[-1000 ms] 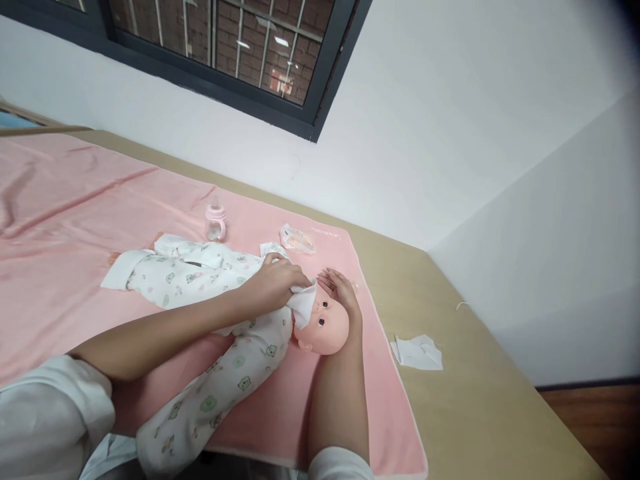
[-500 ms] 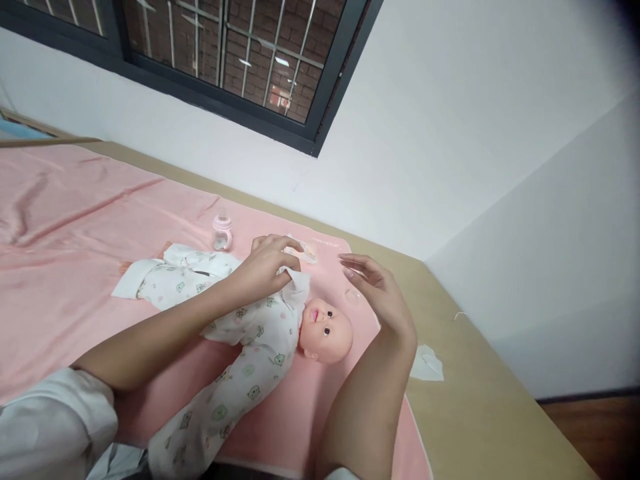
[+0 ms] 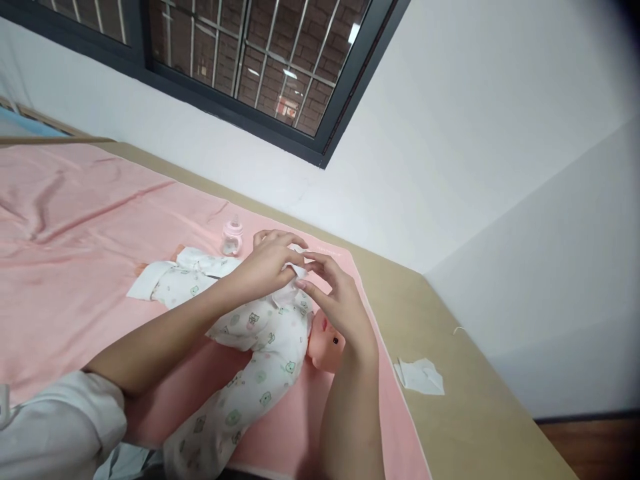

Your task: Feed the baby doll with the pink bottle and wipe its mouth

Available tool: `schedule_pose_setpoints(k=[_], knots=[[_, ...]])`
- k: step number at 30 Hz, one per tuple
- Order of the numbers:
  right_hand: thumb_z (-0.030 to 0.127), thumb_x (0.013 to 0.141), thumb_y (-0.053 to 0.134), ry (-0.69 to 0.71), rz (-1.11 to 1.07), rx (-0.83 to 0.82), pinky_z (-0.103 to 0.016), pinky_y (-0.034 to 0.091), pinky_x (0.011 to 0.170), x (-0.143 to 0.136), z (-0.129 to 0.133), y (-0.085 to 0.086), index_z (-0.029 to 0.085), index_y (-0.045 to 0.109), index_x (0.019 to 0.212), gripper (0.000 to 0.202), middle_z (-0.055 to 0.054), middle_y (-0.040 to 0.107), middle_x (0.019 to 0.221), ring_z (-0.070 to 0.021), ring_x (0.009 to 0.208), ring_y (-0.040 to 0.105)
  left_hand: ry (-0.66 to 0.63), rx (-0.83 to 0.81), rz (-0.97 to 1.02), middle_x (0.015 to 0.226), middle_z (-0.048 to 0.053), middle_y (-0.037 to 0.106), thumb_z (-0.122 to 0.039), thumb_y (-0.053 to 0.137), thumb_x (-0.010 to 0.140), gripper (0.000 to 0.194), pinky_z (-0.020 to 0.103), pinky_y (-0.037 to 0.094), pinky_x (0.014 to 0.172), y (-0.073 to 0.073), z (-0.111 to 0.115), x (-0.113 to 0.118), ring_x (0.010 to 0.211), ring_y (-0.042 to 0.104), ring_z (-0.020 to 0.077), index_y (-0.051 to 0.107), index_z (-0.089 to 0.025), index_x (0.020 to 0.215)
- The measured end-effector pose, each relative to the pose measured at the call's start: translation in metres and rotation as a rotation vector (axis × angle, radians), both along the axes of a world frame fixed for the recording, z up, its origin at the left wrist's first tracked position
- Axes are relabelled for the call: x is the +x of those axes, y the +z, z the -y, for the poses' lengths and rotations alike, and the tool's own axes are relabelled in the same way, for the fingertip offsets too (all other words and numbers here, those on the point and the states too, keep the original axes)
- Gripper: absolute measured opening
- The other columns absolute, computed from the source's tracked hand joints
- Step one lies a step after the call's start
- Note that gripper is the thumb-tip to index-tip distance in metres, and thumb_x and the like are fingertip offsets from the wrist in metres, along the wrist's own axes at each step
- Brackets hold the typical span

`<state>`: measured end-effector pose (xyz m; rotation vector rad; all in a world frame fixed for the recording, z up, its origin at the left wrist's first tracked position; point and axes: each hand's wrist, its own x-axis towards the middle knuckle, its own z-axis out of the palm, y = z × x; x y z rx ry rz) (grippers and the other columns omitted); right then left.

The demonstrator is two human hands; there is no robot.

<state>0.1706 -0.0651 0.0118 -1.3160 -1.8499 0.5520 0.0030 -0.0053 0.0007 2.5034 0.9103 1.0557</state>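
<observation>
A baby doll [image 3: 327, 343] in white pyjamas with a green animal print [image 3: 280, 350] lies on its back on a pink blanket [image 3: 150, 373]. My left hand [image 3: 275, 263] is above the doll's chest, its fingers closed on a thin white piece of tissue or cloth [image 3: 299, 271]. Whether this piece is part of the pyjamas I cannot tell. Meeting it from the right is my right hand [image 3: 343, 297], thumb and fingers curved and apart at the piece's edge. That hand covers part of the doll's head.
A pink baby bottle [image 3: 233, 239] stands behind the doll's legs. On the wooden tabletop [image 3: 480, 413] to the right lies a crumpled white tissue [image 3: 421, 377]. A white wall [image 3: 380, 213] and a dark-framed window [image 3: 320, 143] rise behind the table.
My right hand has moved left, from beyond the doll's head to my left hand and the white piece. It now hides part of the doll's head. The camera view has shifted slightly.
</observation>
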Motion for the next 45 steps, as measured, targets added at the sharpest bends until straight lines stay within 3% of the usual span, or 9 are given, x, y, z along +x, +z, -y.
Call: schedule_pose_setpoints(k=[8,15,22,27,31,39,45], knots=[[0.039,0.083,0.062,-0.061,0.007,0.062,-0.031,0.048,0.085,-0.018,-0.011,-0.010,0.027,0.054,0.120,0.040,0.002,0.057,0.078,-0.0144,0.079,0.059,0.038,-0.047,-0.033,0.118,0.000,0.064,-0.009,0.041,0.073,0.031,0.050,0.026,0.104,0.004,-0.015,-0.013,0.119,0.048,0.0252,0.069,-0.022,0.075],[0.038,0.085,0.058,-0.026,0.018,0.036,-0.027,0.048,0.076,-0.021,-0.018,-0.015,0.029,0.049,0.123,0.040,0.003,0.054,0.075,-0.0129,0.072,0.056,0.152,-0.086,-0.007,0.108,0.000,0.069,-0.010,0.042,0.074,0.031,0.048,0.027,0.101,0.008,-0.032,-0.030,0.111,0.055,0.0240,0.069,-0.022,0.081],[0.024,0.086,0.045,-0.319,0.389,0.030,-0.030,0.045,0.073,0.022,-0.043,-0.013,0.027,0.052,0.125,0.040,-0.005,0.065,0.100,-0.0171,0.076,0.059,0.359,-0.158,0.092,0.110,0.000,0.069,-0.021,0.044,0.081,0.027,0.047,0.027,0.105,0.013,-0.055,-0.073,0.105,0.059,0.0245,0.070,-0.024,0.089],[0.014,0.083,0.040,-0.455,0.520,-0.113,-0.028,0.043,0.072,0.065,-0.074,-0.024,0.025,0.063,0.113,0.039,-0.006,0.068,0.101,-0.0171,0.078,0.061,0.421,-0.198,0.162,0.115,-0.001,0.067,-0.024,0.046,0.082,0.028,0.042,0.033,0.105,0.010,-0.068,-0.097,0.113,0.056,0.0246,0.070,-0.027,0.096],[0.010,0.082,0.039,-0.499,0.610,-0.215,-0.025,0.039,0.065,0.085,-0.097,-0.034,0.021,0.069,0.089,0.033,-0.006,0.070,0.095,-0.0154,0.075,0.059,0.458,-0.286,0.159,0.120,0.000,0.066,-0.026,0.048,0.082,0.030,0.035,0.040,0.100,0.001,-0.081,-0.104,0.115,0.056,0.0228,0.069,-0.025,0.103],[0.003,0.070,0.047,-0.512,0.672,-0.343,-0.019,0.035,0.052,0.094,-0.132,-0.028,0.020,0.063,0.086,0.028,-0.004,0.068,0.081,-0.0100,0.059,0.052,0.494,-0.373,0.119,0.115,0.002,0.068,-0.026,0.049,0.080,0.030,0.032,0.045,0.093,-0.017,-0.107,-0.105,0.107,0.060,0.0228,0.070,-0.023,0.101],[0.002,0.061,0.056,-0.459,0.664,-0.460,-0.025,0.041,0.054,0.093,-0.155,-0.024,0.020,0.069,0.064,0.022,-0.006,0.068,0.083,-0.0125,0.059,0.054,0.469,-0.388,0.159,0.112,0.002,0.069,-0.026,0.050,0.080,0.026,0.030,0.048,0.090,-0.018,-0.107,-0.109,0.104,0.062,0.0223,0.070,-0.022,0.097]])
